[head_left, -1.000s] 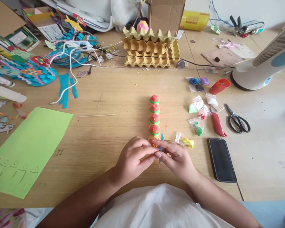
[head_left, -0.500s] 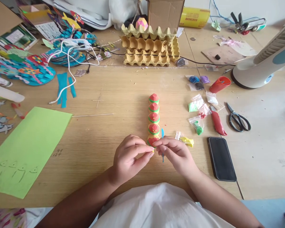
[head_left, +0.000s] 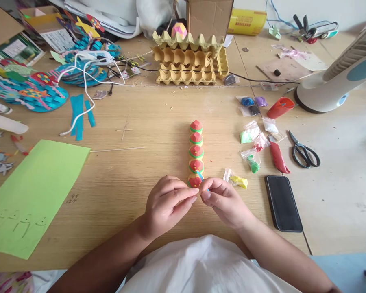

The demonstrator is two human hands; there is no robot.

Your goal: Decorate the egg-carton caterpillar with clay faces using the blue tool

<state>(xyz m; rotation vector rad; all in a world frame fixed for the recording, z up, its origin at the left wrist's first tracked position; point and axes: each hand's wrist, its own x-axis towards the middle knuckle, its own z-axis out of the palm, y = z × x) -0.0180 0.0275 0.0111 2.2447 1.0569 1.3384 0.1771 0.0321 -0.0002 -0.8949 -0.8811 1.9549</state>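
Observation:
A row of several bumps cut from an egg carton (head_left: 196, 152), coated in red with green bands, stands upright in front of me. Some bumps carry small yellow marks. My right hand (head_left: 224, 201) pinches a thin blue clay-modelling tool (head_left: 199, 175), its flat end tilted up and left over the nearest bumps. Beside it, my left hand (head_left: 171, 201) is closed in a pinch near the lowest bump. The bit of yellow clay in its fingertips is hardly visible now. Both sets of fingertips nearly meet.
To the right lie a bag of yellow clay (head_left: 239, 181), other clay bags (head_left: 252, 162), a red utility knife (head_left: 279, 156), scissors (head_left: 305, 150) and a phone (head_left: 283, 203). Green paper (head_left: 39, 191) is at left. Egg cartons (head_left: 187, 75) stand at the back.
My right hand has turned the blue tool from nearly upright to leaning left, its flat end now over the bumps. Its fingers have curled in more. My left hand stays pinched.

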